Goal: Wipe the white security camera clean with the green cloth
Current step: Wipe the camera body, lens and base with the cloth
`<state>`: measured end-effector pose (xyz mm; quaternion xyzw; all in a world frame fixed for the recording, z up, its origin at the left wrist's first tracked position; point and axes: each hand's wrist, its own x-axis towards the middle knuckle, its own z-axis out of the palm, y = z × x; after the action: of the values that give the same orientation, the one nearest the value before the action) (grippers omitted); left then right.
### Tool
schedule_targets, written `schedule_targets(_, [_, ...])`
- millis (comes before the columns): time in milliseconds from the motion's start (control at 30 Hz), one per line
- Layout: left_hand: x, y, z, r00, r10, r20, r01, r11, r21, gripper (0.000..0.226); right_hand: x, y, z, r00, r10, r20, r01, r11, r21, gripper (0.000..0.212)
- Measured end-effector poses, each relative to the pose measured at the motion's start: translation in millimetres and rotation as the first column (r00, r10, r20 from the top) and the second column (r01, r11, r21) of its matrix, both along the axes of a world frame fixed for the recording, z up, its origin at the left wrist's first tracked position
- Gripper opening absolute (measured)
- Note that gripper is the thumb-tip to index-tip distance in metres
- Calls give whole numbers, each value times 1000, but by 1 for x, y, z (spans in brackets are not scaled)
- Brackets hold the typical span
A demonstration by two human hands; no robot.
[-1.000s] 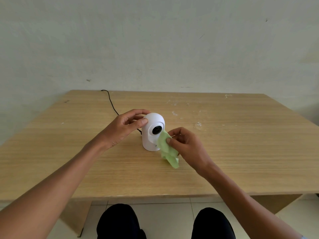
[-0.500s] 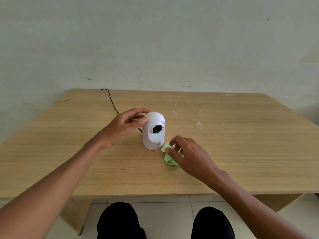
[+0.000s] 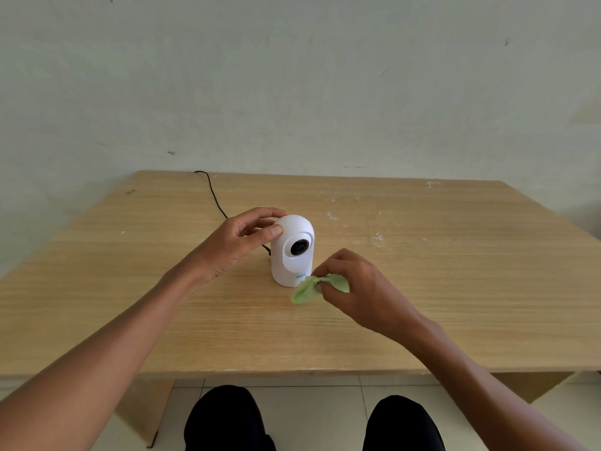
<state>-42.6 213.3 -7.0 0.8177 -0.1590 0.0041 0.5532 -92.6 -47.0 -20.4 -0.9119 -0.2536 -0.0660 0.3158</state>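
Note:
The white security camera (image 3: 290, 258) stands upright mid-table, its dark lens facing me and slightly right. My left hand (image 3: 239, 240) steadies it, thumb and fingertips on the upper left of its dome. The green cloth (image 3: 309, 288) is bunched at the camera's lower right, touching or nearly touching its base. My right hand (image 3: 354, 288) pinches the cloth between thumb and fingers, just above the tabletop.
The wooden table (image 3: 455, 288) runs to a pale wall behind. A black cable (image 3: 213, 195) leads from the camera's back to the table's far left edge. My dark-trousered knees (image 3: 227, 418) show below the near edge.
The cloth went from the camera's lens down to the tabletop, where my right hand pressed it flat. Now that hand has gathered it into a pinch by the base. My left hand stayed put.

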Motion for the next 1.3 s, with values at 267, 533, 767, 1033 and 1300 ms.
schedule_targets(267, [-1,-1,1,1000,5,-4,-4,1000,15,46,10,0,-7,991,-110,78,122,979,-166,23])
schedule_targets(533, [-1,-1,0,1000,3,-2,-3,1000,-1,40,1,4,-4,985,-141,-100,153,980,130,20])
schedule_targets(767, [0,-1,1,1000,6,14,-6,1000,12,41,-1,24,-9,972,-233,13,210,898,388,13])
schedule_targets(1033, [1,0,0,999,24,29,-25,999,33,39,-1,47,-17,969,-246,36,196,845,497,19])
schedule_targets(1300, [1,-1,0,999,26,23,-27,999,38,42,3,50,-18,942,-296,156,182,845,503,9])
